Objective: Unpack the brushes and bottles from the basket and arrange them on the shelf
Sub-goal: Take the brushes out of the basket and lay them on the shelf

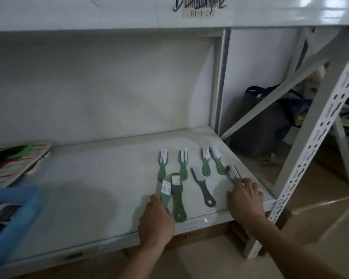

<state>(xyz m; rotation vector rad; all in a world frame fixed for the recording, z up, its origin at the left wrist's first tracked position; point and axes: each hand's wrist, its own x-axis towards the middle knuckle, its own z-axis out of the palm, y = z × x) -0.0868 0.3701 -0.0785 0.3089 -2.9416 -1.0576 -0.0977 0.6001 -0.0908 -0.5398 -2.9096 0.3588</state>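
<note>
Several green-handled brushes with white bristles lie on the white shelf [89,178]. Four of them sit in a back row, the leftmost brush [162,164] among them. In front lie a face-down dark green brush [177,200] and a grey-green brush [203,186]. My left hand [156,220] holds the handle of a labelled green brush [165,193] lying on the shelf. My right hand [245,200] grips the handle of a dark brush [233,172] at the shelf's right edge. The blue basket [12,216] stands at the lower left.
A patterned cloth bag [14,160] lies at the shelf's far left. A perforated white upright [310,154] and a diagonal brace stand on the right. Behind them a dark bag [268,121] sits on the floor. An upper shelf overhangs the top.
</note>
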